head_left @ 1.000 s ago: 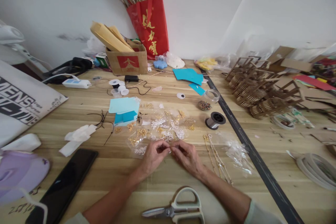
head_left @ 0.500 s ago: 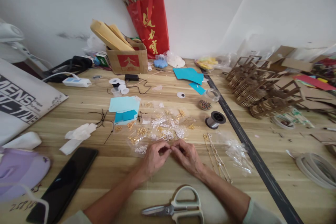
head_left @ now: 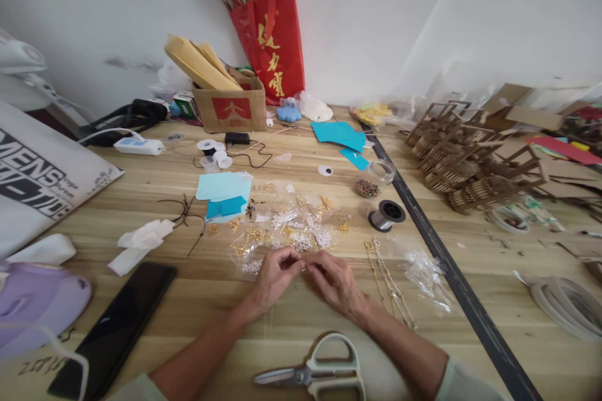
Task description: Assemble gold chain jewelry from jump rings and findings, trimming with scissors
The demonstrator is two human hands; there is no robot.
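Observation:
My left hand (head_left: 278, 274) and my right hand (head_left: 333, 278) meet fingertip to fingertip over the table, thumbs and forefingers pinched. A tiny light speck shows between the tips, too small to name. A faint thin line, perhaps clear thread, seems to hang below the left hand. Just beyond lie small clear bags of gold and silver jewellery findings (head_left: 300, 240). Gold and silver chains (head_left: 388, 282) stretch out right of my right hand. Scissors (head_left: 308, 376) with pale handles lie between my forearms, nearest me.
A spool of grey wire (head_left: 386, 215) and a jar of beads (head_left: 368, 188) stand right of the bags. Crumpled clear plastic (head_left: 426, 272) lies by the dark strip. To the left are a black phone (head_left: 115, 326), white tissue (head_left: 141, 244) and blue cards (head_left: 223, 191). Brown wooden baskets (head_left: 470, 156) stand right.
Both hands stay at nearly the same spot. The fingertips have shifted slightly, and a small light speck now shows between them. The view has moved a little.

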